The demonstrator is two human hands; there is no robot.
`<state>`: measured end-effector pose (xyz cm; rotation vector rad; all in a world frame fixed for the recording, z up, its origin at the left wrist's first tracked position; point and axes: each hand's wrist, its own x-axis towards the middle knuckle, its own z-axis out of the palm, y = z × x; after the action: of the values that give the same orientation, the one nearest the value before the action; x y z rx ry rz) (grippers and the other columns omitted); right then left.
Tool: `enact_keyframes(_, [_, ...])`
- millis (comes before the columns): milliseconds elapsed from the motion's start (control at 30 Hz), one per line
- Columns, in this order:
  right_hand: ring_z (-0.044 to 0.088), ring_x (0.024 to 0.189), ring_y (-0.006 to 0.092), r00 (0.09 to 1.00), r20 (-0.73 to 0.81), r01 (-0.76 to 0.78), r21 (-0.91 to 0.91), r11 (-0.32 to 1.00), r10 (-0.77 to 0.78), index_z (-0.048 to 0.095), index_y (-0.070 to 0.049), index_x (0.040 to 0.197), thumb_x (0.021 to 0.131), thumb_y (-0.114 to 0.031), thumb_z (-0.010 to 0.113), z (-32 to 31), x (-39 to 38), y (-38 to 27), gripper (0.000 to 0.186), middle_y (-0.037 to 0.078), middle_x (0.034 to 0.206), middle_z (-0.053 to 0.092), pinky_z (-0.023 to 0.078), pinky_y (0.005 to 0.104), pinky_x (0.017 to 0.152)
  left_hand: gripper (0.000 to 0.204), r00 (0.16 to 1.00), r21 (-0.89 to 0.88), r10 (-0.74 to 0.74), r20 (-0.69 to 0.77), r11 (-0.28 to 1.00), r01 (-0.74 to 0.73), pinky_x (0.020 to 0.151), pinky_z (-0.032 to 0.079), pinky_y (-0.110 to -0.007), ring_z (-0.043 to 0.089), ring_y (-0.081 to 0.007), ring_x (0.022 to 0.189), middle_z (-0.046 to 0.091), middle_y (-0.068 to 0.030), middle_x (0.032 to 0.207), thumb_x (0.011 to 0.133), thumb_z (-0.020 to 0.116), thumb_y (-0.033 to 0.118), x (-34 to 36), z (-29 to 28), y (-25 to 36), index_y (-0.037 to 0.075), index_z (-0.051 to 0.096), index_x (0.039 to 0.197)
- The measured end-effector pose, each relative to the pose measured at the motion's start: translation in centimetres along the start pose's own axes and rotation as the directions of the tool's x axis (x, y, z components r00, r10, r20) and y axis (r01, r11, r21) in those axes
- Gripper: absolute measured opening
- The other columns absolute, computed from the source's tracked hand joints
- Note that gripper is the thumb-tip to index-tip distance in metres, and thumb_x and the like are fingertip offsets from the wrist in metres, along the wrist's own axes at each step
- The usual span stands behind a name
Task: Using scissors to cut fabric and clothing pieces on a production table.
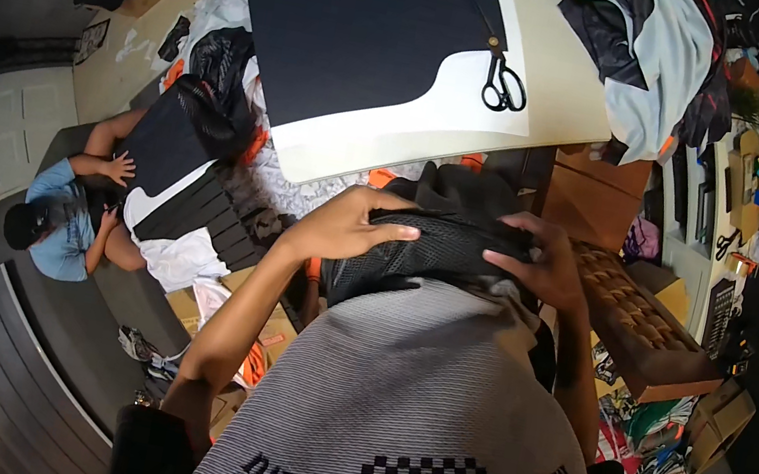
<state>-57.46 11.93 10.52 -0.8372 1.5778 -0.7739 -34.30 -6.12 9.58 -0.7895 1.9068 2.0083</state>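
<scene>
The cutting table is the largest thing: a pale, flat, smooth-topped slab with one straight near edge. On it lies one big sheet of dark navy fabric, matte and smooth, its near edge cut in a curve. One pair of black-handled scissors rests at that sheet's right edge, blades pointing away from the person. On the table's far right corner sits a heap of grey and black garments, crumpled and glossy.

Just below the table's near edge, against the person's grey ribbed shirt, is one bundle of black mesh fabric, coarse, open-weave and bunched into folds. Both hands hold it. The left hand comes up on a bent forearm, palm down, fingers stretched long and close together over the mesh with the thumb under its edge. The right hand mirrors it, fingers curled and close, clasping the bundle's right end.

Left of the table, another person in a blue shirt presses two hands on black and white cloth.
</scene>
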Motion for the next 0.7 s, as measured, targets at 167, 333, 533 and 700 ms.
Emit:
enact_keyframes(167, [0.048,0.079,0.0141,0.994,-0.057,0.104,0.234,0.967,-0.094,0.063,-0.004,0.100,0.072,-0.010,0.070,0.0,-0.6,1.9,0.029,0.002,0.089,0.059,0.039,0.0290,0.075,0.040,0.988,-0.173,0.154,0.005,0.973,-0.151,0.079,0.049,-0.028,0.063,-0.0196,0.081,0.069,-0.0127,0.101,0.083,0.070,0.019,0.2,0.5,0.0,-0.005,0.063,0.114])
enact_keyframes(333, [0.052,0.076,0.0125,0.990,-0.139,0.045,0.213,0.976,-0.016,0.064,-0.002,0.096,0.077,-0.017,0.070,1.4,1.2,1.9,0.025,0.001,0.089,0.062,0.040,0.0222,0.075,0.035,0.931,0.062,0.329,-0.159,0.944,-0.323,0.067,0.046,-0.025,0.058,-0.0138,0.069,0.069,-0.0073,0.087,0.082,0.071,0.024,0.3,1.3,-0.6,-0.003,0.067,0.104])
enact_keyframes(533, [0.051,0.087,0.0130,0.966,0.048,-0.253,0.400,0.881,0.255,0.062,0.002,0.103,0.083,-0.019,0.061,0.4,1.5,2.1,0.028,0.004,0.098,0.061,0.038,0.0250,0.081,0.036,1.000,-0.163,-0.026,0.011,0.986,0.027,0.058,0.040,-0.022,0.053,-0.0101,0.062,0.065,-0.0033,0.076,0.083,0.070,0.032,0.8,0.5,-1.3,0.000,0.067,0.100])
enact_keyframes(700, [0.052,0.101,0.0153,0.900,0.172,-0.429,0.507,0.748,0.400,0.058,0.004,0.116,0.085,-0.023,0.063,0.5,2.4,2.2,0.042,0.009,0.111,0.060,0.037,0.0250,0.089,0.040,0.991,-0.191,-0.124,0.049,0.973,0.131,0.054,0.037,-0.024,0.046,-0.0081,0.058,0.051,0.0008,0.065,0.085,0.067,0.043,2.3,0.3,-3.1,0.006,0.059,0.071])
